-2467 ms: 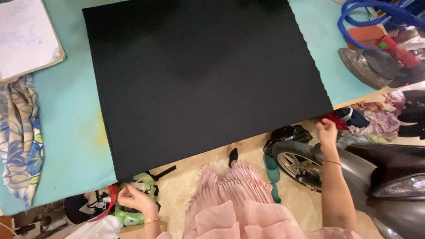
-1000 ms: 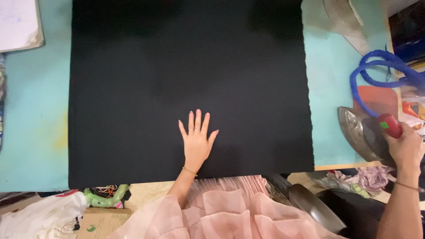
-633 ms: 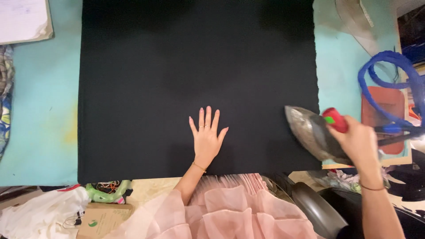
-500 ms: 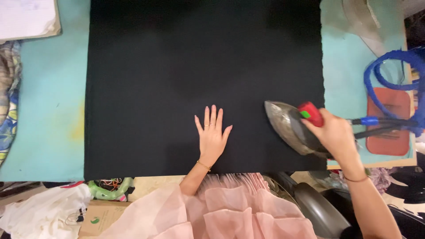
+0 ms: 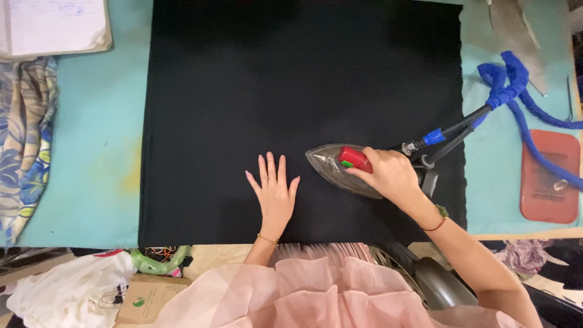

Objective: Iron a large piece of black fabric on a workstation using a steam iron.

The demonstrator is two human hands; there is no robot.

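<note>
Large black rectangular fabric sheet (image 5: 303, 91) spread flat over turquoise table top (image 5: 97, 152), covering most of it; near edge runs along the table's front edge.

Left hand (image 5: 274, 193) flat on the fabric, palm down, fingers spread and straight, gripping nothing. Sits near the fabric's front edge, slightly left of centre.

Right hand (image 5: 392, 176) closed around the handle of silver steam iron with red knob (image 5: 341, 167). Iron soleplate down on the fabric, nose pointing left toward the left hand, just beside it, not touching. Black hose with blue fitting (image 5: 452, 130) running from the iron's rear up-right to blue wrapped cable (image 5: 516, 79) looping across the table's right side.

Around:
- Red-brown rectangular iron rest pad (image 5: 549, 176) on the table, right of the fabric, partly under the blue cable.
- Open notebook with white pages (image 5: 54, 27) at top-left corner.
- Blue-and-yellow floral cloth (image 5: 27, 140) draped over the left edge.
- Pale grey fabric scrap (image 5: 513, 30) at top right.
- Below the table edge: white cloth bundle (image 5: 67, 288), brown cardboard box (image 5: 149, 297), green tangled item (image 5: 159, 262).
- Pink pleated garment (image 5: 316, 285) in the foreground, on the person.
</note>
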